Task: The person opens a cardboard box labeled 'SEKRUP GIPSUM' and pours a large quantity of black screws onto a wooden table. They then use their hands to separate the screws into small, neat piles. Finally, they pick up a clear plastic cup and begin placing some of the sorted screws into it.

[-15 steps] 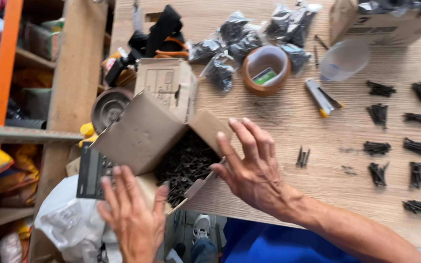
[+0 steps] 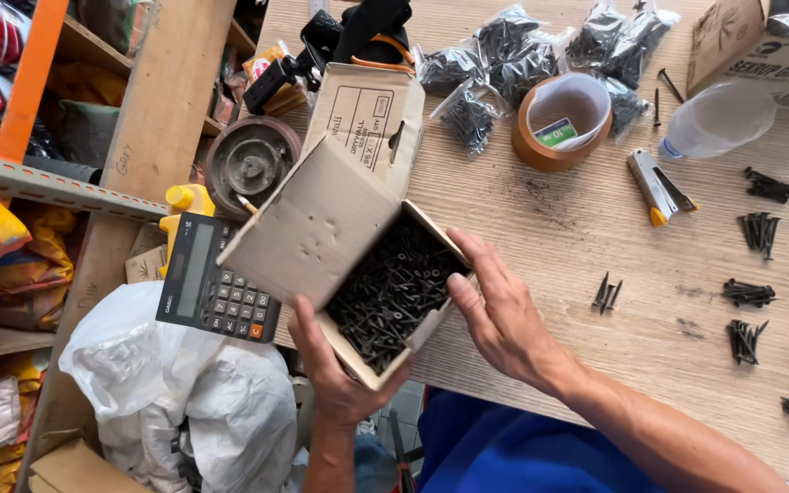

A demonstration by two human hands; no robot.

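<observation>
An open cardboard box (image 2: 312,228) full of black screws (image 2: 393,292) overhangs the near left edge of the wooden table (image 2: 541,219). My left hand (image 2: 335,374) grips the box from beneath at its near corner, thumb up along the side. My right hand (image 2: 504,315) rests against the box's right side, thumb at the rim by the screws. Several small piles of black screws (image 2: 749,294) lie in rows on the right of the table, and a few loose screws (image 2: 606,292) lie just right of my right hand.
A calculator (image 2: 216,278), a yellow object and a round metal part (image 2: 250,160) sit left of the box. Behind it are a second carton (image 2: 367,114), bags of screws (image 2: 513,55), a tape roll (image 2: 559,119), a plastic cup (image 2: 714,119), a utility knife (image 2: 655,187). Shelving stands at left.
My left hand rose from below and took hold of the box's near corner. My right hand closed in against the box's right side. The view shifted left and down.
</observation>
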